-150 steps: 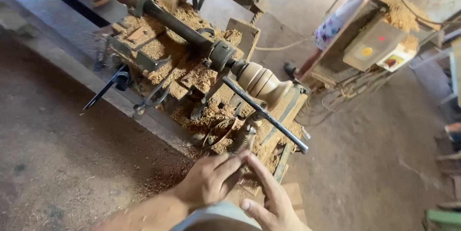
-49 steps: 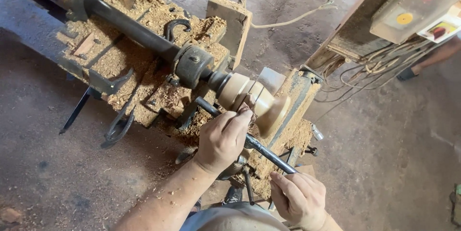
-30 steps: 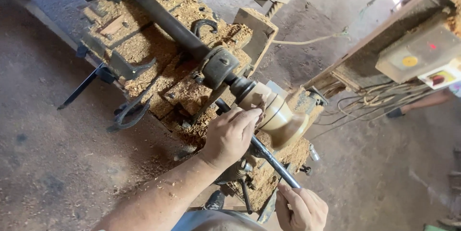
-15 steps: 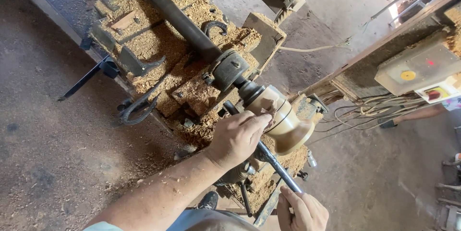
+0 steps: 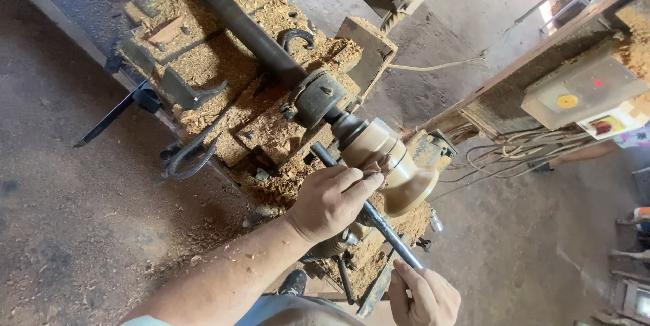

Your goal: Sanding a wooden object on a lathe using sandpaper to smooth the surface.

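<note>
Left hand [image 5: 332, 199] at frame centre, forearm bare and extended from lower left, fingers [image 5: 362, 184] curled closed in a grip; right hand [image 5: 423, 295] at lower right, likewise clenched.

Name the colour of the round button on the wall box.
Yellow button on the pale box; head view.

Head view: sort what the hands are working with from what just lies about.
In use: left hand, right hand, long metal turning tool, wooden workpiece on the lathe shaft.
Lying about: sawdust, hooked wrench, switch box, cables.
</note>
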